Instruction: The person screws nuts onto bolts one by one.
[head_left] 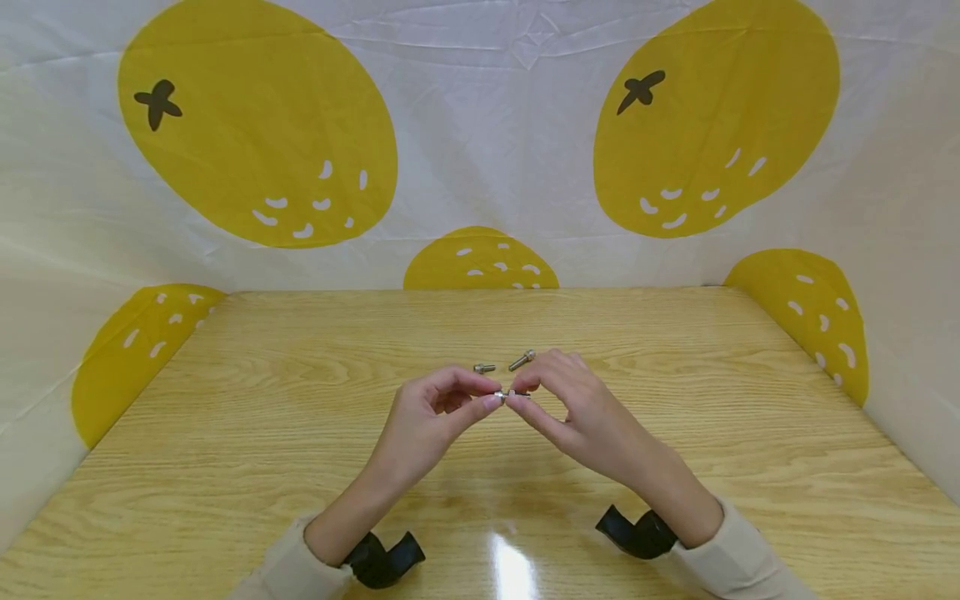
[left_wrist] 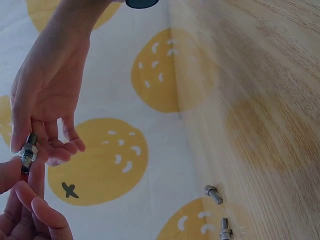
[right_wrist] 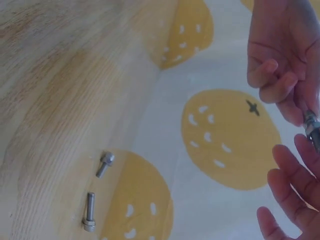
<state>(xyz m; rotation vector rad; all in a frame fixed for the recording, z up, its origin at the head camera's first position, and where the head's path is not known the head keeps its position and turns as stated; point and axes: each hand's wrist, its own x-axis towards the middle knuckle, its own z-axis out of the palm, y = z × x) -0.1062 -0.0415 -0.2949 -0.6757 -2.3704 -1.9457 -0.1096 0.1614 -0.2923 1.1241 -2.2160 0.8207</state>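
Observation:
Both hands meet over the middle of the table at one small metal bolt (left_wrist: 33, 138) with a nut (left_wrist: 29, 151) on its thread. My left hand (head_left: 423, 425) pinches the bolt's head end between thumb and forefinger. From the other side, the thumb and forefinger of my right hand (head_left: 585, 408) pinch at the nut, the threaded end pointing between them. In the right wrist view the bolt is partly cut off at the edge. Just beyond the fingertips, two more metal bolts lie on the table, a left one (head_left: 484, 367) and a right one (head_left: 521, 360).
The wood-grain table (head_left: 262, 483) reaches back to a white cloth (head_left: 495, 167) printed with yellow fruit, which also hangs at both sides. Black straps sit at both wrists, a left strap (head_left: 382, 562) and a right strap (head_left: 637, 533).

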